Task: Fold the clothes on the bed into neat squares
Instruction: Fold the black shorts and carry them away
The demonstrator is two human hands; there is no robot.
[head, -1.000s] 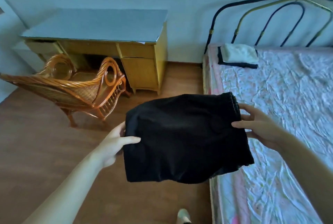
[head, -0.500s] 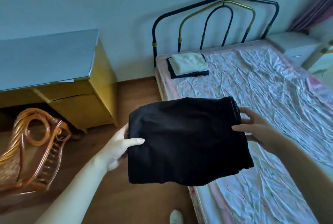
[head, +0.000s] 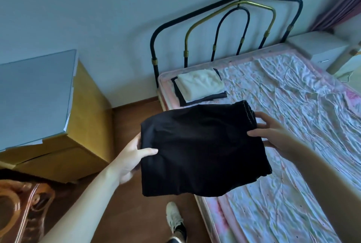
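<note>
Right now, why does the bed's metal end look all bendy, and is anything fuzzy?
Head view: the wide lens bows the headboard and walls; the rattan chair at the lower left corner is smeared; the black garment is too dark for its folds to show.

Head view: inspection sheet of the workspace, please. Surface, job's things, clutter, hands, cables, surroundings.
Surface: bed with a wrinkled floral sheet.
Job's things: folded black garment held in the air over the bed's edge; white folded cloth stacked on a dark folded cloth near the headboard.
Clutter: nothing seen.
Hands: left hand grips the garment's left edge, thumb on top; right hand holds its right edge.
Cables: nothing seen.
Surroundings: yellow desk, rattan chair, white nightstand, curtain, wooden floor.
</note>
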